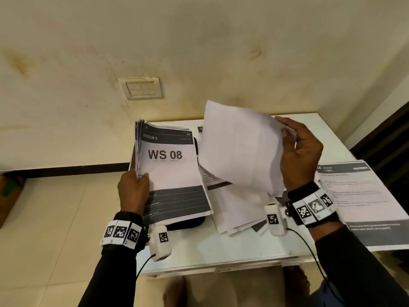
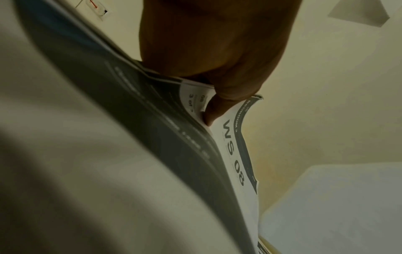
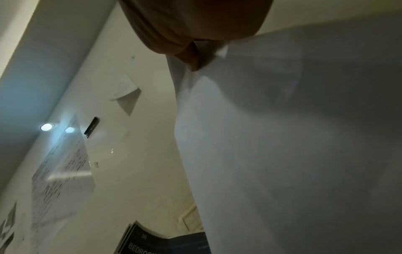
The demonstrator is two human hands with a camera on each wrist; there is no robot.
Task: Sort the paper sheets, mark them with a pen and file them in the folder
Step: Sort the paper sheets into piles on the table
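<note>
1. Right now the person's left hand [image 1: 133, 187] grips a thick stack of printed white paper sheets [image 1: 170, 167] by its left edge, thumb on the top page, which reads "WS 08" under a dark header band. The stack is raised and tilted toward the person, probably so that the heading can be read at a glance.

2. The right hand [image 1: 299, 154] pinches a single blank-backed white sheet [image 1: 241, 147] at its far right edge and holds it up, curved, above the middle of the white tabletop [image 1: 234, 247]. Held apart from the stack like this, it looks freshly peeled off and awaiting a pile.

3. Below that sheet a loose heap of white pages [image 1: 236, 209] lies on the tabletop, and a separate printed page with grey bands [image 1: 365, 202] lies at the right edge, partly overhanging it. These seem to be sorting piles kept apart by kind.

4. Under the raised stack, at the near left, a flat black folder-like case [image 1: 188, 223] shows only a rounded corner; I judge it the folder, parked close for filing later.

5. No pen is visible in any view, so marking appears not yet begun; the sorting step looks to be in hand.
</note>
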